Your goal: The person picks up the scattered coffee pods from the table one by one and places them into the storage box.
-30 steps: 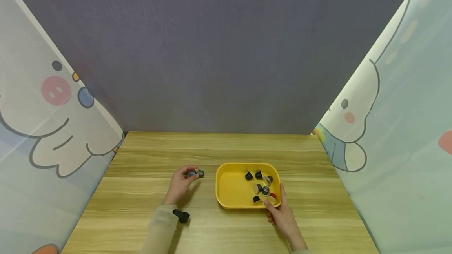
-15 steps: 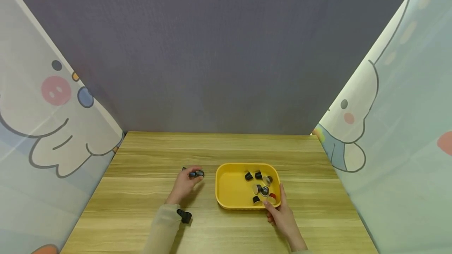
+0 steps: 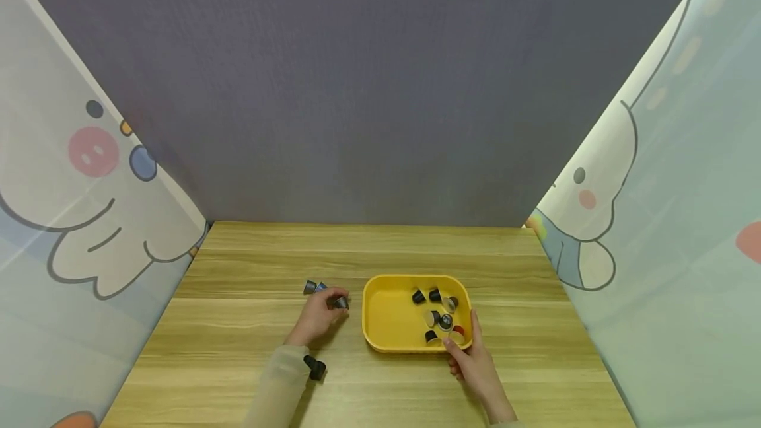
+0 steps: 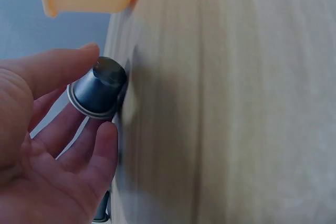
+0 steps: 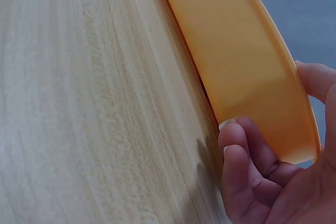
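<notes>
My left hand (image 3: 316, 320) pinches a dark grey coffee capsule (image 4: 98, 90) between thumb and fingers, close to the tabletop left of the yellow tray (image 3: 380, 346). Just behind that hand, a grey capsule (image 3: 310, 287) and a blue capsule (image 3: 321, 286) lie on the wood, the blue one partly hidden by the fingers. My right hand (image 3: 475, 365) grips the tray's near right corner, thumb over the rim and other fingers against the outer wall (image 5: 236, 56). Several capsules lie in the tray's right half, among them a black one (image 3: 419, 296) and a red one (image 3: 458, 330).
The tray stands on a wood-grain table (image 3: 380, 392). A dark grey partition (image 3: 368, 98) rises behind the table, and cartoon-printed sheets (image 3: 95, 230) flank both sides. A black strap mount (image 3: 315, 367) sits on the left wrist.
My left hand has moved slightly right and nearer, bringing the dark grey capsule along and uncovering the grey and blue ones behind it. The right hand and the tray stay put.
</notes>
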`<state>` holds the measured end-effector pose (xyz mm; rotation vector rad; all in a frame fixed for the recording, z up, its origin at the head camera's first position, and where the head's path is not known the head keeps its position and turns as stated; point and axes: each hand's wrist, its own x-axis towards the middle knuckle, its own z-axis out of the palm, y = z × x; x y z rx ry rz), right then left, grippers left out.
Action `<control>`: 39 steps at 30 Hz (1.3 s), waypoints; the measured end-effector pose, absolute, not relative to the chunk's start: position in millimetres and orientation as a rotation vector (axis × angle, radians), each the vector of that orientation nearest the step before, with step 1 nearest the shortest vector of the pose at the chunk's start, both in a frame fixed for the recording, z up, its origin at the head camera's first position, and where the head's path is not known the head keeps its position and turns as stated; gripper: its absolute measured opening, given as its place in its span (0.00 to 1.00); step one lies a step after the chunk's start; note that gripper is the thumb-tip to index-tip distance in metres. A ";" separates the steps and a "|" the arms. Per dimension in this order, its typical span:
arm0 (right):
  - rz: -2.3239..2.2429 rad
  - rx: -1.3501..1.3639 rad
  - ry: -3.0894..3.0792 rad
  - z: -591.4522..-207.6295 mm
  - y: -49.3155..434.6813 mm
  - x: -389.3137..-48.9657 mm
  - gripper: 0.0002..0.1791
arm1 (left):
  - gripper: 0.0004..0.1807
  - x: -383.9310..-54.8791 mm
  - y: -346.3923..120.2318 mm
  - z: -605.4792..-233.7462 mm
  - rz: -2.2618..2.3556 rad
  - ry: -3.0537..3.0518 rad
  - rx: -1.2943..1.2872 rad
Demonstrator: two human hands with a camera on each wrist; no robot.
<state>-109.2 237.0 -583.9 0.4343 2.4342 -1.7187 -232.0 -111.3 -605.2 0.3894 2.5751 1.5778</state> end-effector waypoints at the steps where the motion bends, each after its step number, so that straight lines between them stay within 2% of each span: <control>1: -1.718 0.436 2.433 -583.6 237.0 -109.4 0.55 | 0.21 -232.1 -111.3 -606.1 1.577 2.572 0.400; 27: -1.729 0.434 2.424 -580.6 235.7 -108.9 0.54 | 0.20 -233.2 -113.3 -605.3 1.488 2.632 0.326; 39: -1.744 0.442 2.410 -581.7 235.9 -109.1 0.55 | 0.22 -236.8 -109.7 -586.8 1.589 2.539 0.241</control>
